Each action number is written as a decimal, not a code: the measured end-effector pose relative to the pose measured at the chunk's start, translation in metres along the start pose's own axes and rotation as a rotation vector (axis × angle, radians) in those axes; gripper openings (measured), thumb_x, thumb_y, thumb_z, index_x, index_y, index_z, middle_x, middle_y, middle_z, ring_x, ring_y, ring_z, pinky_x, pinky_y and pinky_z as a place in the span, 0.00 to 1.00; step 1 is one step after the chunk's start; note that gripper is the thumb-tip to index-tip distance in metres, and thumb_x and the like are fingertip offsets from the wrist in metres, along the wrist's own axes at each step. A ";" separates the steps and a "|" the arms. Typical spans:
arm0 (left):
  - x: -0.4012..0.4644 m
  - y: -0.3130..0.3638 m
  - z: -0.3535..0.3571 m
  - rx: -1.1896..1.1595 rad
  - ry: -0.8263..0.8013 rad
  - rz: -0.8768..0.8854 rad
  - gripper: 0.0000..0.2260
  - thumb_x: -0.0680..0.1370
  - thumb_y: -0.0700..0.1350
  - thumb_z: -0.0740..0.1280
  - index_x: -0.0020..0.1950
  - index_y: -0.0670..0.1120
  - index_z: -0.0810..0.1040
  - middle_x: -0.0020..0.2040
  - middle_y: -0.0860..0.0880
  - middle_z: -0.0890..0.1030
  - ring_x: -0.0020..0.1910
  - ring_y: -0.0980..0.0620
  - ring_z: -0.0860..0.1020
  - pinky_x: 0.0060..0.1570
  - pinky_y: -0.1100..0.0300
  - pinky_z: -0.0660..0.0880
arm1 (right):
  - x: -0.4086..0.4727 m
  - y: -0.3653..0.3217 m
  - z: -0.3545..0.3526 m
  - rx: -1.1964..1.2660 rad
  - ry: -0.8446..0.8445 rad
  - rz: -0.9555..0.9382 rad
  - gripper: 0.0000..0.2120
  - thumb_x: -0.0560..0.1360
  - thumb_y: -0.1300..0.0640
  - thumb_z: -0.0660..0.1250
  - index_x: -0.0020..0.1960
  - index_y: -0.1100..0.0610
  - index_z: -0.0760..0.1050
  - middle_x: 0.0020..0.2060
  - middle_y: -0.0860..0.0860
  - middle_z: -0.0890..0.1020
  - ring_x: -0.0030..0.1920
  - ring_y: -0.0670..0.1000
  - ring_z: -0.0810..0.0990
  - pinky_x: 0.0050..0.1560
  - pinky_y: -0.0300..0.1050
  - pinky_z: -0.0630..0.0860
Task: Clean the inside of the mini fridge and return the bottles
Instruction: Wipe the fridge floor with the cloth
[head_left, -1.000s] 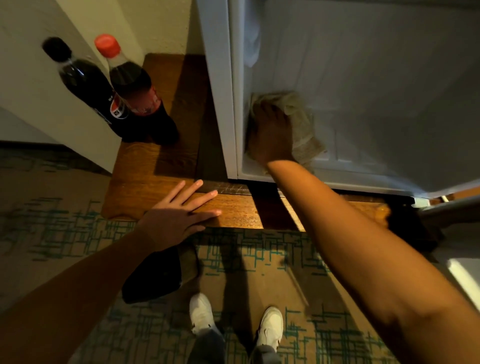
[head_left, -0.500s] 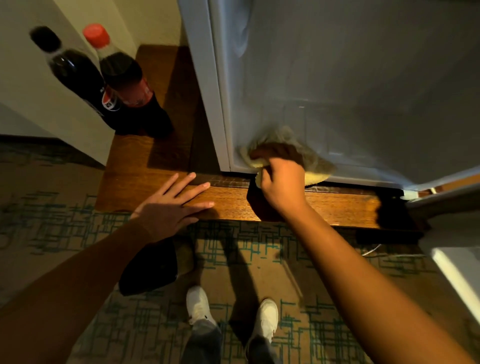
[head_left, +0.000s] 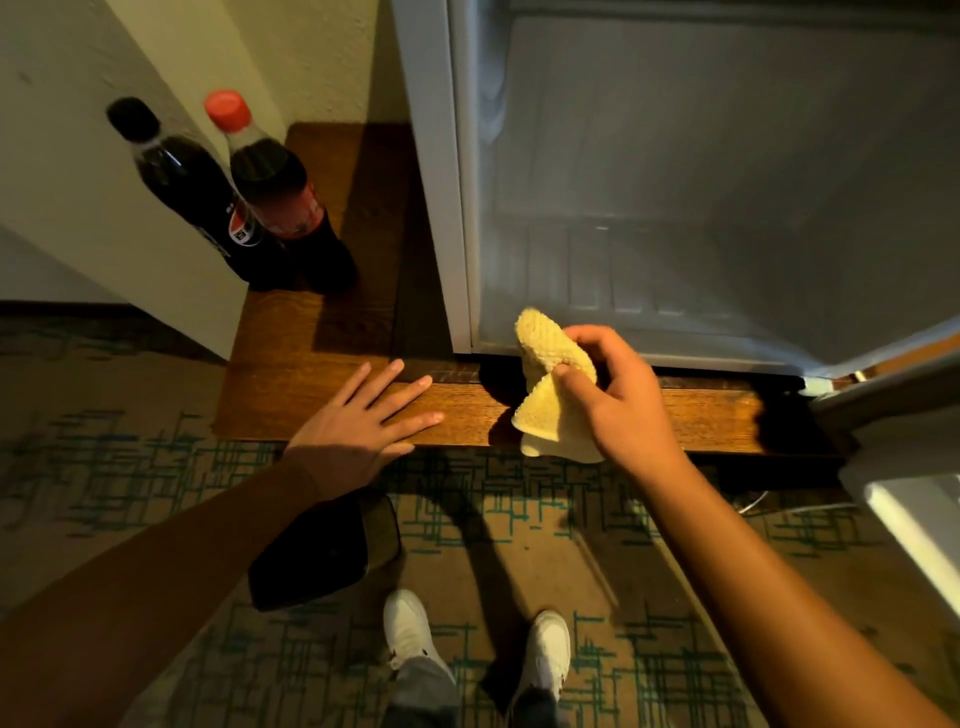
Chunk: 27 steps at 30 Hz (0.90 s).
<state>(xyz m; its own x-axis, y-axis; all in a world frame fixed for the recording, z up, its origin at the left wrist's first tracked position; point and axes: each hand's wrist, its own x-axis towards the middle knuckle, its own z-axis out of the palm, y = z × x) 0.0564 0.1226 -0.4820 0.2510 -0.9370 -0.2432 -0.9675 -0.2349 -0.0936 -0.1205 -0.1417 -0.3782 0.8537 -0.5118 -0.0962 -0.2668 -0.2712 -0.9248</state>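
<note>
The right hand (head_left: 618, 400) pinches a yellow cloth (head_left: 553, 389) outside the empty fridge (head_left: 675, 208), the left hand (head_left: 358, 421) lies spread flat, and both bottles (head_left: 270, 197) upper left await returning.

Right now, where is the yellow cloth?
The yellow cloth hangs from the right hand, outside the open mini fridge, just above the wooden ledge.
</note>
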 end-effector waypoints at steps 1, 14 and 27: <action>-0.001 0.004 -0.002 -0.033 -0.008 -0.022 0.24 0.83 0.57 0.50 0.80 0.59 0.52 0.82 0.47 0.55 0.80 0.37 0.53 0.76 0.35 0.55 | -0.003 -0.002 0.000 -0.018 -0.015 0.001 0.12 0.78 0.61 0.68 0.58 0.48 0.76 0.51 0.38 0.81 0.52 0.37 0.79 0.50 0.34 0.75; 0.017 0.089 -0.157 -1.494 0.136 -0.302 0.28 0.74 0.60 0.70 0.72 0.59 0.70 0.66 0.54 0.78 0.62 0.58 0.78 0.64 0.53 0.77 | -0.025 -0.039 -0.004 -0.043 0.088 -0.118 0.11 0.73 0.50 0.75 0.48 0.53 0.76 0.42 0.46 0.82 0.44 0.47 0.82 0.44 0.48 0.79; 0.024 0.119 -0.168 -1.709 0.400 -0.381 0.14 0.81 0.37 0.64 0.59 0.55 0.77 0.51 0.56 0.85 0.53 0.58 0.83 0.52 0.61 0.79 | -0.037 -0.028 -0.026 0.180 0.090 0.079 0.17 0.79 0.45 0.65 0.65 0.49 0.77 0.59 0.46 0.82 0.59 0.43 0.80 0.59 0.40 0.76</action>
<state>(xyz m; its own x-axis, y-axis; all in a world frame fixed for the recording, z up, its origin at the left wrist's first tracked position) -0.0576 0.0290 -0.3371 0.6740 -0.7112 -0.2000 0.1136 -0.1677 0.9793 -0.1561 -0.1370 -0.3395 0.7879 -0.5983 -0.1457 -0.2407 -0.0815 -0.9672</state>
